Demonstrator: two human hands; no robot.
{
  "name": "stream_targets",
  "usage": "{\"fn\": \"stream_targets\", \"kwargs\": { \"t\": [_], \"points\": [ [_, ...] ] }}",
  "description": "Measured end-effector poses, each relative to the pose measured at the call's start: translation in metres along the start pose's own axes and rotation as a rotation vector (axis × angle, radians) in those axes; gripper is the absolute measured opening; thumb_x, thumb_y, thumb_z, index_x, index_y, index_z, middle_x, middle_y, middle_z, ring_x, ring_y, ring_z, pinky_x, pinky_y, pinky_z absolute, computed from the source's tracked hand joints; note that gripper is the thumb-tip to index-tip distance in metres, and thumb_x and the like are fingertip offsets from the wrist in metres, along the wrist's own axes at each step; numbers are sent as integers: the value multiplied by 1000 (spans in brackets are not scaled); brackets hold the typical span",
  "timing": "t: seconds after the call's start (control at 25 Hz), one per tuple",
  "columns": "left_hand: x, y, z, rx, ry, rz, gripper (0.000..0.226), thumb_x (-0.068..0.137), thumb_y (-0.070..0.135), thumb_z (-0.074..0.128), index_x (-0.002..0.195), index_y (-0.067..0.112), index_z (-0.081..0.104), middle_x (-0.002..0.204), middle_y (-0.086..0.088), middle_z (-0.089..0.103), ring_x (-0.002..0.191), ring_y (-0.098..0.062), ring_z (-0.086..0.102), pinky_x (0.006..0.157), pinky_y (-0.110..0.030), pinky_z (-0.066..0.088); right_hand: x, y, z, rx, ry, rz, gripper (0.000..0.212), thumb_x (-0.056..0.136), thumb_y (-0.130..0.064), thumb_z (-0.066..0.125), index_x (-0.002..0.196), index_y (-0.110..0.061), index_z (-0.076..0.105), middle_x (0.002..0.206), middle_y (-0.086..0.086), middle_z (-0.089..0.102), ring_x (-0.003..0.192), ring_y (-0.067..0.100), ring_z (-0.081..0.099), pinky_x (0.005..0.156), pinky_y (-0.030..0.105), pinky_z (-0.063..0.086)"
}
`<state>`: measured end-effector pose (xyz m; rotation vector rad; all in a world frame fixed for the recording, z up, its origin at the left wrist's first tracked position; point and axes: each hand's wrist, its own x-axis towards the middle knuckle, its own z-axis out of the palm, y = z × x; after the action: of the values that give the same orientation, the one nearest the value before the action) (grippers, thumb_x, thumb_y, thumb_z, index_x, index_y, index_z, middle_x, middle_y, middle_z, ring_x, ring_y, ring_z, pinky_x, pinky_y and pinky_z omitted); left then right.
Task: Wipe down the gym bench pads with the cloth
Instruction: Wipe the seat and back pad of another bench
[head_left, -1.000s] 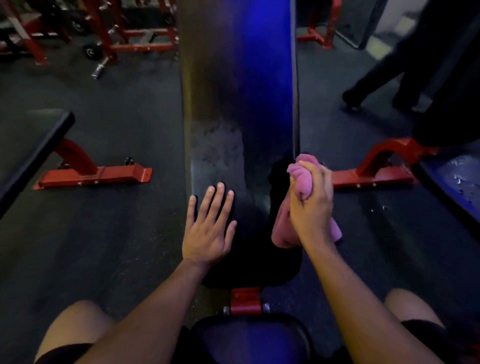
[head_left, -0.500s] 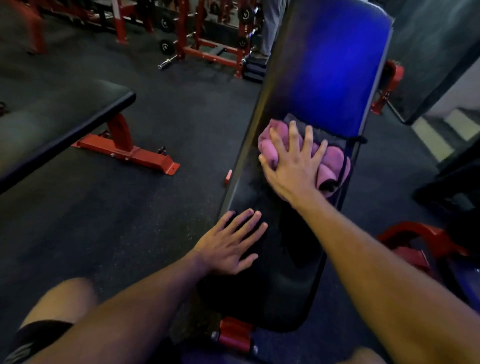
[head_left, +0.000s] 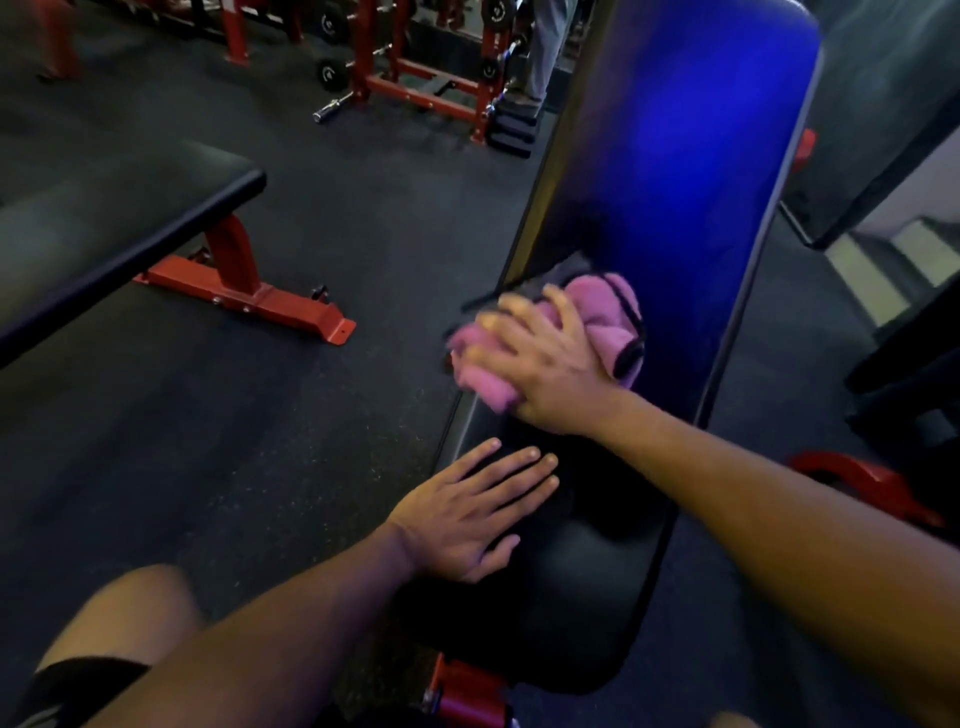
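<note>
cloth (head_left: 602, 322), pink and bunched, sits on the long bench pad (head_left: 701, 171) about mid-length, toward its left edge. my right hand (head_left: 550, 364) lies on top of it, fingers spread flat and pressing down, not curled round it as far as i can tell; fingertips are motion-blurred so i can't be exact. left hand (head_left: 467, 519) is flat on the near end of the same pad, fingers straight and together, holding nothing, just bracing.

risks from here, my read:
- cloth overhangs the left edge of the pad. with a flat palm and no real pinch, a sideways stroke could push it off onto the floor (head_left: 260, 441).
- it's wadded, not flat. small contact patch, so streaks and missed strips are likely, mostly along the right edge and the far blue-lit end.
- a dark strap or cord pokes out of the wad on its right side. can't tell what it is; it could drag or snag.
- pad looks slick and glossy. if it's wet, the left hand could slip while i lean forward for the far end.
- second bench (head_left: 104, 218) on the left looks untouched, easy to skip.
- someone stands by the red rack (head_left: 415, 83) beyond, well apart, no conflict now.
</note>
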<state>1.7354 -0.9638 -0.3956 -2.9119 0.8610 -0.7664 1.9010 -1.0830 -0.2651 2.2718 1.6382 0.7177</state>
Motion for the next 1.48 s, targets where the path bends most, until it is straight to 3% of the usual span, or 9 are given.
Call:
{"fn": "stream_targets", "kwargs": {
  "t": [0.12, 0.32, 0.52, 0.72, 0.88, 0.96, 1.2, 1.36, 1.48],
  "points": [
    [2, 3, 4, 28, 3, 1, 77, 98, 42, 50, 165, 11, 26, 174, -10, 15, 162, -25, 11, 130, -51, 13, -41, 58, -17, -70, -135, -354, 71, 83, -36, 71, 150, -36, 49, 161, 5, 40, 150, 33, 32, 119, 63, 13],
    [1, 1, 3, 85, -12, 24, 73, 106, 48, 42, 165, 9, 23, 174, -12, 14, 161, -28, 11, 130, -52, 14, 12, 46, -15, -72, -1, 298, 67, 84, -42, 65, 149, -39, 49, 159, 4, 43, 149, 34, 35, 117, 64, 19],
    [2, 4, 3, 81, -18, -13, 75, 105, 51, 44, 165, 10, 24, 173, -11, 19, 161, -27, 15, 131, -51, 11, -62, 31, -16, -50, -165, -273, 63, 94, -40, 49, 157, -39, 38, 167, 5, 30, 155, 34, 22, 122, 64, 7],
    [3, 3, -1, 35, -32, -1, 79, 101, 49, 49, 165, 10, 25, 174, -9, 17, 161, -25, 12, 130, -52, 15, -19, 31, -9, -47, -29, 368, 63, 82, -39, 69, 144, -37, 55, 156, 5, 47, 148, 34, 37, 119, 64, 19],
    [2, 4, -3, 30, -52, -7, 78, 102, 50, 47, 166, 12, 24, 174, -8, 17, 162, -24, 11, 130, -52, 14, 5, 3, -23, 71, -205, -20, 61, 86, -32, 64, 145, -40, 50, 158, 1, 42, 151, 31, 29, 121, 61, 9],
    [0, 6, 1, 32, -45, -14, 79, 101, 51, 46, 166, 13, 23, 174, -8, 17, 161, -24, 12, 130, -51, 12, 2, 26, -48, 40, -277, -130, 58, 89, -25, 55, 145, -37, 51, 155, 5, 44, 145, 33, 36, 118, 60, 22],
    [30, -34, -1, 141, -15, 241, 76, 96, 67, 43, 154, 17, 46, 162, -5, 44, 147, -24, 40, 124, -48, 21, 104, 95, -112, -57, -254, -108, 68, 97, -19, 51, 159, -35, 27, 155, -4, 46, 131, 24, 45, 100, 51, 37],
    [28, -33, 8, 1, 77, 216, 73, 99, 57, 46, 156, 12, 44, 171, -11, 27, 159, -26, 22, 130, -51, 12, 179, 113, -96, -188, -632, -67, 38, 86, -38, 60, 124, -32, 57, 130, -1, 65, 120, 28, 56, 102, 56, 36],
    [28, -36, 10, -69, 72, 238, 73, 102, 51, 44, 162, 12, 35, 174, -11, 16, 162, -23, 10, 130, -52, 10, 184, 82, -68, -268, -776, 1, 48, 83, -62, 38, 99, -24, 61, 117, 7, 71, 111, 32, 63, 103, 54, 36]
  ]
}}
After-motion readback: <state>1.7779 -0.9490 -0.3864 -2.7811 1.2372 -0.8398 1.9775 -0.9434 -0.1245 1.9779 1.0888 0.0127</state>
